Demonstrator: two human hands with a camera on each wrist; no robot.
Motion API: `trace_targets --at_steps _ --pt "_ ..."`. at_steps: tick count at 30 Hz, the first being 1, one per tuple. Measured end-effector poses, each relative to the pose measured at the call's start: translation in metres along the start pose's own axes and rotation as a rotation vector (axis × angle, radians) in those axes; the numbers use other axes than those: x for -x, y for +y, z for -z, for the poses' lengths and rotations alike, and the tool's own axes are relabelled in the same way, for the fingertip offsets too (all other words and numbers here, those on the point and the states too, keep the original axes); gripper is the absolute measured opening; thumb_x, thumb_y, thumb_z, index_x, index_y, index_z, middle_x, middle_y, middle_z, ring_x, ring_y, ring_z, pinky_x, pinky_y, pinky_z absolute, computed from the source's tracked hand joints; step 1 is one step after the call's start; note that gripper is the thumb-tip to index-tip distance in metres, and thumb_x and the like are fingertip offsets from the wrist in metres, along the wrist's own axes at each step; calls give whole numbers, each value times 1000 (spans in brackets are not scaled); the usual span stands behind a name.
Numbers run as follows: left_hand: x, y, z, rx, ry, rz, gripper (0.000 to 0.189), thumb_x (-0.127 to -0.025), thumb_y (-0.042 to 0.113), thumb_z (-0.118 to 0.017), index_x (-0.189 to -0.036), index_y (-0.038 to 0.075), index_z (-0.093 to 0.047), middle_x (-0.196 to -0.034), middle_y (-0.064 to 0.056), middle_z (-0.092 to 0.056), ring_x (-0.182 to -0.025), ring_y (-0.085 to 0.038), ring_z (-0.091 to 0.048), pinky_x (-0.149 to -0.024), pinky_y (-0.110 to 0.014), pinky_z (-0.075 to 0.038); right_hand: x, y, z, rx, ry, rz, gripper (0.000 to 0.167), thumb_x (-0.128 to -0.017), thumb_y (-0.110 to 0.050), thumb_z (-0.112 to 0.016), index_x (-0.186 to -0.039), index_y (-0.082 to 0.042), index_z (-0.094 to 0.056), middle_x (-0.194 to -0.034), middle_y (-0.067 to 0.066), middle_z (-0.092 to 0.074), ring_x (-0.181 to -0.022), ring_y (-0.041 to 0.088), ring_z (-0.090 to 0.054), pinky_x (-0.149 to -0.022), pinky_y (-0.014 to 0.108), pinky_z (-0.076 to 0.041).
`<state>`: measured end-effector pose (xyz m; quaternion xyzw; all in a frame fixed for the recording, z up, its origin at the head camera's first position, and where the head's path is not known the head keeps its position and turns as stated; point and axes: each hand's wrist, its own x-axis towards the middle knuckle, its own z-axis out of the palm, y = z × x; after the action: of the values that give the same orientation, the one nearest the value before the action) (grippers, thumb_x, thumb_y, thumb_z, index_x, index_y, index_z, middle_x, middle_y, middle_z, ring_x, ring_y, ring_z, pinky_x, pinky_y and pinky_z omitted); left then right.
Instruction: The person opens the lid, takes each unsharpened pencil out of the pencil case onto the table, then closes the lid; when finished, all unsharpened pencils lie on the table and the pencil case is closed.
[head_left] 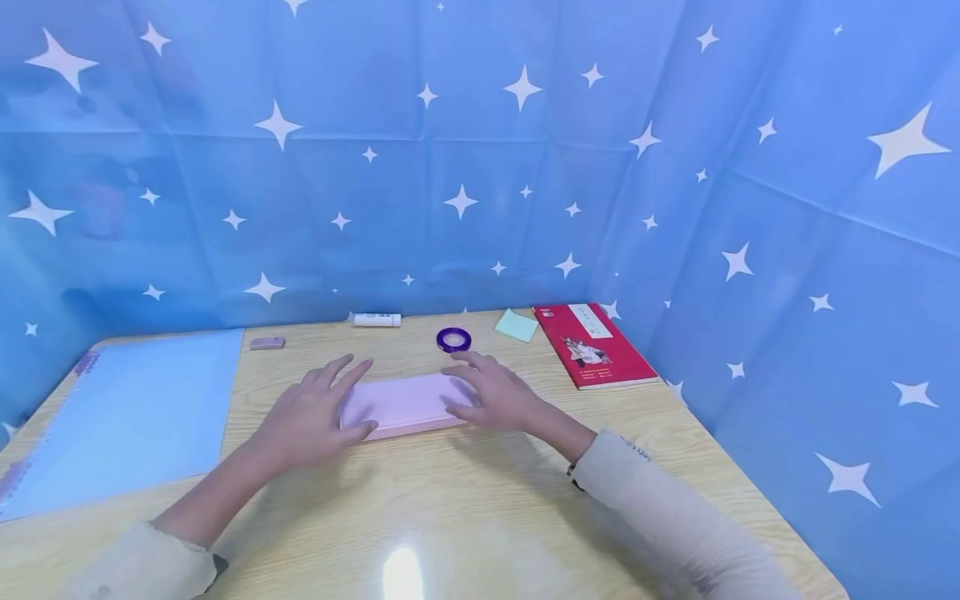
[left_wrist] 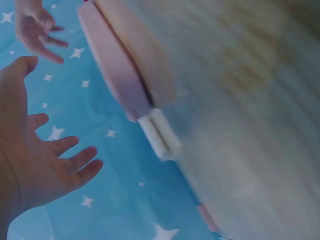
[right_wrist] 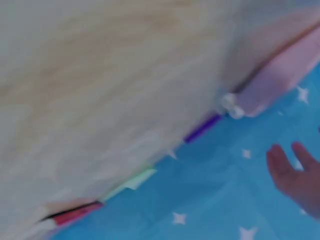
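Observation:
A pink, oblong case that looks like a pencil case [head_left: 408, 402] lies flat on the wooden table between both hands. My left hand [head_left: 307, 417] is over its left end, fingers spread and slightly bent. Above the right end is my right hand [head_left: 495, 392], its fingers loosely extended and partly covering that end. In the left wrist view, the left hand [left_wrist: 47, 160] is empty and apart from the pink case [left_wrist: 112, 60]. The right wrist view shows the right hand [right_wrist: 297, 175] also apart from the case [right_wrist: 280, 75], with a small whitish piece at the case's end.
Behind the case are a white tube [head_left: 377, 320], a purple tape roll [head_left: 453, 349] and green sticky notes [head_left: 516, 326]. A small pinkish block [head_left: 267, 343] sits back left. A blue sheet [head_left: 142, 417] covers the left side; a red book [head_left: 600, 354] lies at right. Starry blue cloth [head_left: 480, 242] borders the table.

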<state>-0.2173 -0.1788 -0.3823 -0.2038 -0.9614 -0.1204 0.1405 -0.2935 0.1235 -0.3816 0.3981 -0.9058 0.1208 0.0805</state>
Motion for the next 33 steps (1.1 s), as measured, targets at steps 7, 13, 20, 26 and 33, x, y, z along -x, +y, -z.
trace_targets --at_steps 7,13,20,26,33 --pt "1 -21 -14 194 -144 66 92 -86 55 -70 -156 12 -30 -148 -19 -44 -123 -41 -54 -87 -62 -51 -3 24 -11 -252 -136 -93 60 -88 -35 -75 -139 -11 -55 -150 16 -43 -141 33 -37 -116 49 -31" --pt "-4 -33 -28 335 -223 89 100 -84 48 -76 -152 -5 -27 -148 -28 -40 -133 -46 -42 -105 -58 -41 -14 32 -23 -330 -173 -63 64 -83 -34 -80 -137 -9 -58 -147 16 -47 -140 35 -38 -115 51 -31" --pt "-10 -42 -36 435 -229 138 101 -80 40 -81 -148 -13 -28 -147 -32 -39 -136 -48 -38 -111 -56 -35 -26 27 -34 -198 -186 -2 72 -79 -40 -81 -141 -14 -55 -153 10 -42 -143 32 -35 -117 49 -28" --pt "-10 -43 -39 405 -183 122 100 -78 39 -82 -146 -14 -32 -143 -32 -45 -131 -47 -44 -107 -55 -40 -32 21 -41 -162 -127 3 74 -75 -44 -81 -139 -15 -57 -151 4 -46 -141 26 -38 -115 47 -31" --pt "-8 -41 -43 387 -141 119 97 -77 38 -83 -145 -13 -36 -140 -31 -49 -128 -46 -48 -105 -54 -43 -33 14 -51 -158 -99 -50 78 -74 -51 -79 -141 -20 -55 -148 -2 -49 -139 21 -40 -110 47 -30"
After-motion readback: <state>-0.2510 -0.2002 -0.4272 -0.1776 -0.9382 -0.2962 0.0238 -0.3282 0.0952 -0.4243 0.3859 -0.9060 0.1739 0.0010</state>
